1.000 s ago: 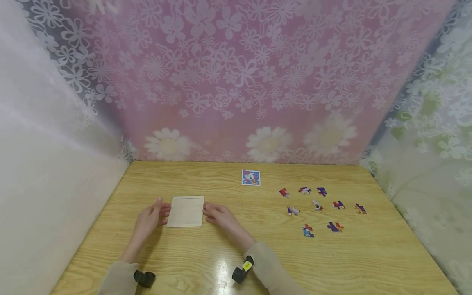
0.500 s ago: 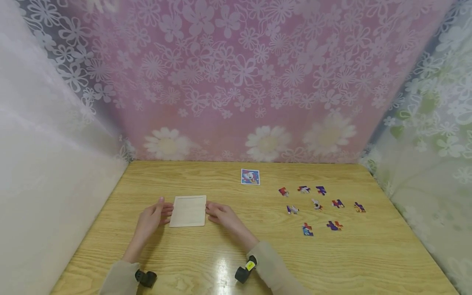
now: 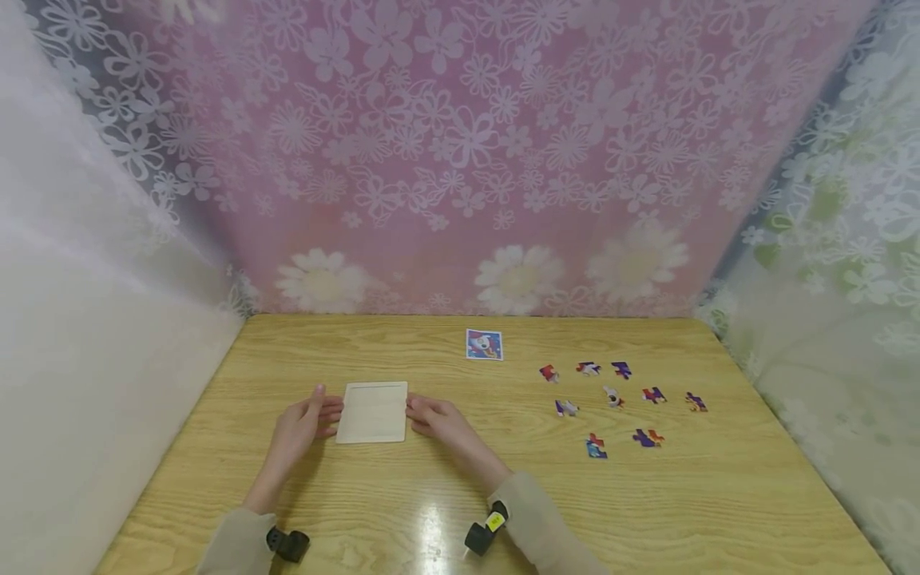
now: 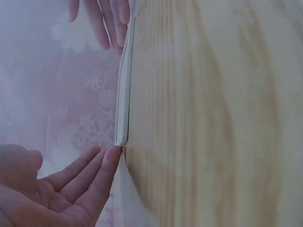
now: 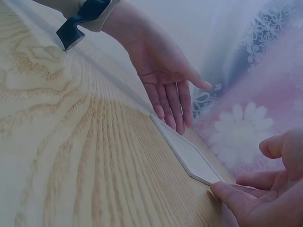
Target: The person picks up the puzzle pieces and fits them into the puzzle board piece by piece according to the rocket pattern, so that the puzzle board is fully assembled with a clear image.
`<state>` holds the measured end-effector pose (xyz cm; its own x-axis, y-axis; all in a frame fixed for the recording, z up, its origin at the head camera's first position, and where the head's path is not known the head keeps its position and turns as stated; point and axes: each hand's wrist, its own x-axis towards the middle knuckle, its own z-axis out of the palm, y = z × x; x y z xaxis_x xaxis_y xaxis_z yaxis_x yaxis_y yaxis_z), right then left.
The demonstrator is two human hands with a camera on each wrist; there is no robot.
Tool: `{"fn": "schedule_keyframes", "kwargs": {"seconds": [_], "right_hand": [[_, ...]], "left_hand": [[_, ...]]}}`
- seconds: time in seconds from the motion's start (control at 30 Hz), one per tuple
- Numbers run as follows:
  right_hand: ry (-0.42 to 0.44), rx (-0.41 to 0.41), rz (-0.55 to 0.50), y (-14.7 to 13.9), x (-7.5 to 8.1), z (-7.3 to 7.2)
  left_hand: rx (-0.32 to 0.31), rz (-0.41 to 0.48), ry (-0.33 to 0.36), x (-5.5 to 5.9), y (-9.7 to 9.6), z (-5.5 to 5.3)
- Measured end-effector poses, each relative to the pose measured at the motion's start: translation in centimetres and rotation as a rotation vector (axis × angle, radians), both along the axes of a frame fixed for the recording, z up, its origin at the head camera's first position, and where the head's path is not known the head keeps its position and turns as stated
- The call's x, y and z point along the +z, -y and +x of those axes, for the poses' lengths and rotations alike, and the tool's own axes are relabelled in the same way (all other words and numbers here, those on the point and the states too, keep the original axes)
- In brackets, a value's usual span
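Note:
A square pale wooden puzzle tray [image 3: 372,413] with a thin raised border lies flat on the left part of the table. My left hand [image 3: 300,427] is at its left edge, straight fingertips touching the side, thumb raised. On the opposite edge my right hand [image 3: 446,427] touches with its extended fingertips. The left wrist view shows the tray [image 4: 124,94] edge-on between the fingertips of both hands. From the right wrist view, the left hand's fingers [image 5: 173,101] point down at the tray's far edge, while the right fingertips [image 5: 222,189] meet its near corner.
Several loose jigsaw pieces [image 3: 613,397] in purple, red and white lie scattered on the right side of the wooden table [image 3: 446,463]. A small square picture card [image 3: 485,345] lies near the back. Flower-patterned cloth [image 3: 460,160] hangs behind and at both sides.
The tray has slid a little to the right along the table, with both hands moving along at its edges. The view has shifted slightly; pieces and card stay in place.

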<state>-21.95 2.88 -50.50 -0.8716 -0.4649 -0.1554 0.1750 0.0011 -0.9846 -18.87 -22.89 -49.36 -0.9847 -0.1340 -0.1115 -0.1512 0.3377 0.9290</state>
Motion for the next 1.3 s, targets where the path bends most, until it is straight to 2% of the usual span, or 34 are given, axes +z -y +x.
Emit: {"fn": "schedule_keyframes", "kwargs": {"seconds": [0.17,0.4,0.67,0.87,1.1,1.3], "right_hand": [[-0.006,-0.003,0.002,-0.5,0.1,0.1],[0.01,-0.004,0.005,-1.3,0.1,0.3],[0.006,-0.007,0.022,-2.2,0.2,0.4],[-0.008,-0.001,0.021,-2.7,0.0,0.3],[-0.023,0.008,0.057,-3.2,0.6,0.6],[-0.03,0.004,0.073,-3.5,0.5,0.5]], "left_hand": [[-0.007,0.007,0.004,0.2,-0.4,0.1],[-0.01,0.024,0.008,-0.1,-1.0,-0.1],[-0.016,0.039,0.008,0.4,-1.9,0.0],[-0.025,0.052,0.003,0.3,-2.2,-0.1],[-0.025,0.06,0.005,0.1,-2.8,-0.3],[-0.032,0.056,0.005,0.2,-3.2,-0.3]]}}
